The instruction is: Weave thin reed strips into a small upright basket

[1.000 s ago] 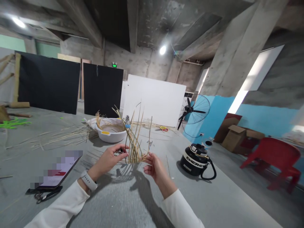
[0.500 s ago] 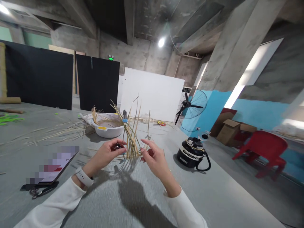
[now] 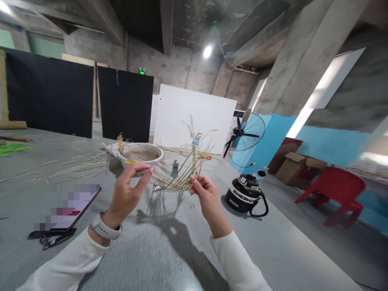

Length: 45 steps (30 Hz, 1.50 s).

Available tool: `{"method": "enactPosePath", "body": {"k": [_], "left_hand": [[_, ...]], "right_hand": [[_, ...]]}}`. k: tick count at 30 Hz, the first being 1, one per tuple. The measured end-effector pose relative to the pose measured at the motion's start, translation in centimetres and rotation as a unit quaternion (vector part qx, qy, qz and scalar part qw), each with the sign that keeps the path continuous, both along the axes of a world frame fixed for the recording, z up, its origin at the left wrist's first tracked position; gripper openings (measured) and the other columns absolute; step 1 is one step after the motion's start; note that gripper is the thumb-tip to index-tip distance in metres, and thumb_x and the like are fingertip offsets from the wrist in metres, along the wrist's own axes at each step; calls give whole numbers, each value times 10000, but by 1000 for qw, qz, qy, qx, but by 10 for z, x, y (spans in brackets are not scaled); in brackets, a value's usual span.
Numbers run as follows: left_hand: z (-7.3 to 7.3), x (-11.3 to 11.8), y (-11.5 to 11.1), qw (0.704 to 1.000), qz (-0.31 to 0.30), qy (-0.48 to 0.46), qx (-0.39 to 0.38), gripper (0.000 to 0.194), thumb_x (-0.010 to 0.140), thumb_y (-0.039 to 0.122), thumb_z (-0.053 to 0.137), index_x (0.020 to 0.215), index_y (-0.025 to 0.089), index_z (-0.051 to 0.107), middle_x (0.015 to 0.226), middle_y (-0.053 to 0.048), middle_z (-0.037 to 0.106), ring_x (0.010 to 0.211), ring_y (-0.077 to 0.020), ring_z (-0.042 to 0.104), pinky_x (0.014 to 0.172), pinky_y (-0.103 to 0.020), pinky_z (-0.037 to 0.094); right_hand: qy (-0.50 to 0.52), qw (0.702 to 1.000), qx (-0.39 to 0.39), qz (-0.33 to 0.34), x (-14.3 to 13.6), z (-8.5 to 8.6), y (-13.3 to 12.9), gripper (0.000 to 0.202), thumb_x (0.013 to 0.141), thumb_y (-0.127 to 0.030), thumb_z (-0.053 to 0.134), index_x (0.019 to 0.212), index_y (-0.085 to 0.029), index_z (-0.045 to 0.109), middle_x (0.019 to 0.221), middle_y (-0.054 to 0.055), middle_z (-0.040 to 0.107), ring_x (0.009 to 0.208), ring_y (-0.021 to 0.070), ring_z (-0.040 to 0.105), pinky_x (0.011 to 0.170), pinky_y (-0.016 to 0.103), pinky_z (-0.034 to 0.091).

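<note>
A woven piece of thin tan strips (image 3: 178, 182) is raised over the grey table, its loose ends fanning upward. Metal clips with blue tips, one of them a clip (image 3: 175, 168) near the middle, are fastened on it. My right hand (image 3: 206, 194) pinches the right edge of the weave. To the left of the piece, my left hand (image 3: 131, 188) is raised with thumb and forefinger apart, close to the strip ends; nothing shows between them. Some strip tips are blurred.
Behind my left hand stands a white basin (image 3: 141, 153) with strips in it. Loose strips (image 3: 75, 163) lie to the left. A phone (image 3: 72, 208) is at the left, a black flask (image 3: 244, 194) at the right. Red-handled scissors (image 3: 207, 157) lie behind the weave.
The weave has swung up and to the right, its strips now spread wider. My left hand has come off it and opened, moving left and up. My right hand has closed on its edge.
</note>
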<state>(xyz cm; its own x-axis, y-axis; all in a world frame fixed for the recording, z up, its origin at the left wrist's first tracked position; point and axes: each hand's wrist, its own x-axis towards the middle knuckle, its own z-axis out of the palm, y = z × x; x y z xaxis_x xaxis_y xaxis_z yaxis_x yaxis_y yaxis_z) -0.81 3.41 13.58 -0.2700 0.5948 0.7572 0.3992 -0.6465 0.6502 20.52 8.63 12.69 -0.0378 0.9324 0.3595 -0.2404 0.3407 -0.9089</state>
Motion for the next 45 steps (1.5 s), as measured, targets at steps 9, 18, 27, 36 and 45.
{"method": "enactPosePath", "body": {"k": [9,18,27,36,45], "left_hand": [[-6,0,7,989,48,136,12,537,738,375,676,1219,222,491,1313,-93,493,1261,-264,395,1074,-432,272],[-5,-27,21,958,-155,119,-210,248,731,425,644,811,197,702,825,-40,714,807,-221,637,778,-322,483],[-9,-40,27,901,-264,176,-297,245,716,399,664,791,170,706,740,-30,698,699,-182,614,652,-268,461],[-8,-24,17,859,-329,237,-313,219,739,373,657,793,167,708,745,-28,700,703,-170,607,652,-254,466],[-10,-24,18,841,-338,239,-349,252,730,380,670,815,144,694,762,-29,698,722,-161,602,672,-249,456]], "right_hand": [[199,975,-92,26,-4,-19,11,253,630,-357,738,747,-195,583,629,-49,547,448,53,435,462,167,422],[34,977,-180,108,-30,-45,-4,287,703,-468,589,731,-183,573,626,-10,593,500,122,598,505,243,501],[-313,948,-51,4,6,3,-11,315,767,-405,603,590,-145,618,469,7,582,395,116,533,386,199,366],[-389,911,117,74,-8,12,-34,199,807,-216,529,941,-173,670,873,49,695,832,181,627,760,313,472],[-391,905,65,152,-5,10,-32,205,801,-187,488,847,-160,686,773,18,674,711,137,588,683,260,450]]}}
